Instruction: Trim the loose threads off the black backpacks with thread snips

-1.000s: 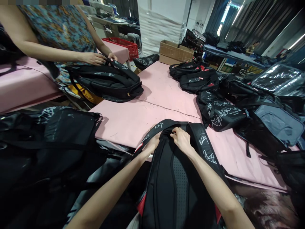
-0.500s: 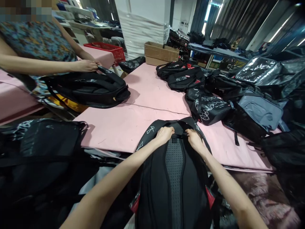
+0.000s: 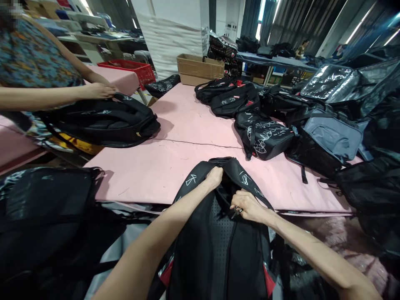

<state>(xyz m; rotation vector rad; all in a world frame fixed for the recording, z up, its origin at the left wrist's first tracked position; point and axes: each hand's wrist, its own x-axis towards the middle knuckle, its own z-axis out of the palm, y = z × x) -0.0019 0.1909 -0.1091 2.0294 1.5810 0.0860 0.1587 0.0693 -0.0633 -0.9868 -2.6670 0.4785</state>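
Observation:
A black backpack (image 3: 195, 246) with white line drawings, red side pieces and a dotted mesh back strip stands upright against the table's near edge. My left hand (image 3: 215, 177) is closed on its top, beside the dark opening. Lower and to the right, my right hand (image 3: 246, 205) is closed over the back panel. A small metal piece (image 3: 238, 210) shows at its fingers; its kind is too small to make out. Part of the backpack's top is hidden behind my hands.
Across the pink table (image 3: 184, 154), a co-worker's hand (image 3: 101, 90) holds another black backpack (image 3: 115, 121). Several black bags (image 3: 265, 135) lie at the right, near a grey-lined one (image 3: 334, 133). A cardboard box (image 3: 200, 68) stands behind; dark bags (image 3: 46, 208) fill the near left.
My right hand has moved down from the backpack's top edge onto the back panel, while my left hand stays at the top. The top now gapes more. The view has shifted slightly.

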